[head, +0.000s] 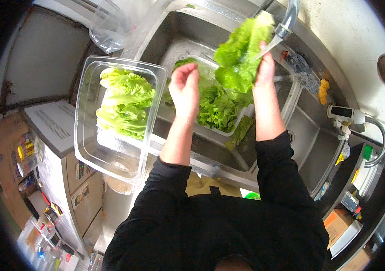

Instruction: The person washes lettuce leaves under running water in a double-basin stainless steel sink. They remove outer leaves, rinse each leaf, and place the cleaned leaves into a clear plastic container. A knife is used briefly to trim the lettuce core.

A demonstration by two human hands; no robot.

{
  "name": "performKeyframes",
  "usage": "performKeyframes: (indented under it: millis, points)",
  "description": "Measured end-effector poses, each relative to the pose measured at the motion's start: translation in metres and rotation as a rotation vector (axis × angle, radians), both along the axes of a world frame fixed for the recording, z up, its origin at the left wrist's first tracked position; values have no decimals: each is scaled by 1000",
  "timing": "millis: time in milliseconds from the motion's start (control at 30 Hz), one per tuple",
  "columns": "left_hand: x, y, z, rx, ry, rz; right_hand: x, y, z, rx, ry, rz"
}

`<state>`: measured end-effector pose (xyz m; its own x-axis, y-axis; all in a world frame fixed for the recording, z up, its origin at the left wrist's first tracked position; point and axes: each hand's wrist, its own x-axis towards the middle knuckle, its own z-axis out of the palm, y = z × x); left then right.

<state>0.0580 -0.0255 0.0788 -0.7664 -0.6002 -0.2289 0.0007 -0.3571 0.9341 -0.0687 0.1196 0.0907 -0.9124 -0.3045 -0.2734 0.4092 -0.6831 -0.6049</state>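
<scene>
My right hand (265,69) holds a green lettuce leaf (238,54) under the water running from the metal faucet (283,30). To its left, my left hand (185,88) is raised over the steel sink basin (206,147) with its fingers curled; whether something small is between them cannot be told. Below the hands, more lettuce (218,110) lies in a pale tray in the basin, and a loose leaf (241,132) rests outside the tray's corner. A clear plastic container (86,135) at the left holds several lighter lettuce leaves (124,101).
A clear plastic bag (109,32) lies beyond the container. A second sink basin (314,145) is at the right, with a grey scouring pad (300,69) and a yellow scrap (323,91) on the ledge behind. A white-bodied tap (346,114) stands further right. A white-topped cabinet (48,125) is at the left.
</scene>
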Motion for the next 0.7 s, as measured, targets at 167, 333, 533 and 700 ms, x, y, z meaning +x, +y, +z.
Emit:
performKeyframes:
  millis: [167,333,533,700]
  points:
    - [39,16,-12,248,-82,-117,17,13,3,-112,25,32]
    - [75,23,-20,101,-72,-225,35,11,-10,684,199,199]
    - [117,14,-15,-64,-250,-446,57,-22,12,2138,857,691]
    - [137,6,-12,-205,-276,-545,99,-86,93,1497,1073,195]
